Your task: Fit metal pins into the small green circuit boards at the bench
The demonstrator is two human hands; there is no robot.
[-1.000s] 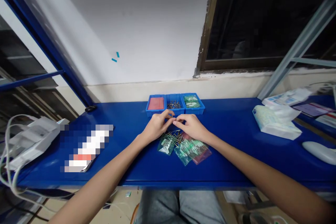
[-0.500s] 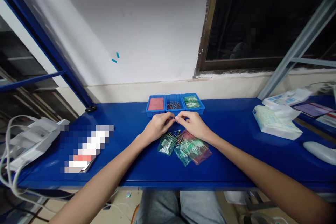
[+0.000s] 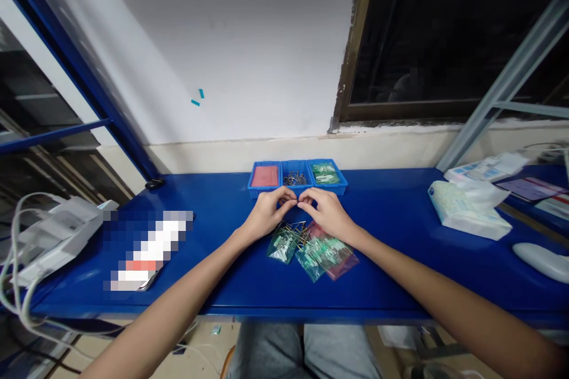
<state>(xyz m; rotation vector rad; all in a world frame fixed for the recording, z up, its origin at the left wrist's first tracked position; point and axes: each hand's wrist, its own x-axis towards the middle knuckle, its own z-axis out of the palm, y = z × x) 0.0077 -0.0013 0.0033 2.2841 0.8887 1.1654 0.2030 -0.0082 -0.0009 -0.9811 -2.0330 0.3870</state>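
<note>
At the left, a white box (image 3: 62, 234) with cables and a pixelated thing (image 3: 153, 251) lie well apart from the work, which seems to leave the middle of the bench (image 3: 391, 213) to the hands.

Next, at the far side, three blue bins stand side by side, probably kept in a row so that each sort can be picked out separately: the left bin (image 3: 253, 192) holds pink bags (image 3: 265, 176), the middle bin (image 3: 293, 165) metal bits (image 3: 294, 178), the right bin (image 3: 340, 189) green bags (image 3: 325, 174).

On the near side of the bins, the left hand (image 3: 267, 212) and right hand (image 3: 328, 212) meet over the bench, thumbs and forefingers bent toward each other, fingertips touching or nearly so. That suits handling something very small, but I cannot tell whether either pinches anything. Nearer still lies the pile, just under the hands: a filled bag (image 3: 283, 247) at left, loose bits (image 3: 300, 232) between, more filled bags (image 3: 320, 254) and a pink one (image 3: 344, 266) at right, likely left there to stay in reach.

Far right, a tissue pack (image 3: 471, 213) sits out of the way.

Compared with half a second ago, the left thumb and forefinger look slightly farther apart; pile and bins appear unchanged
</note>
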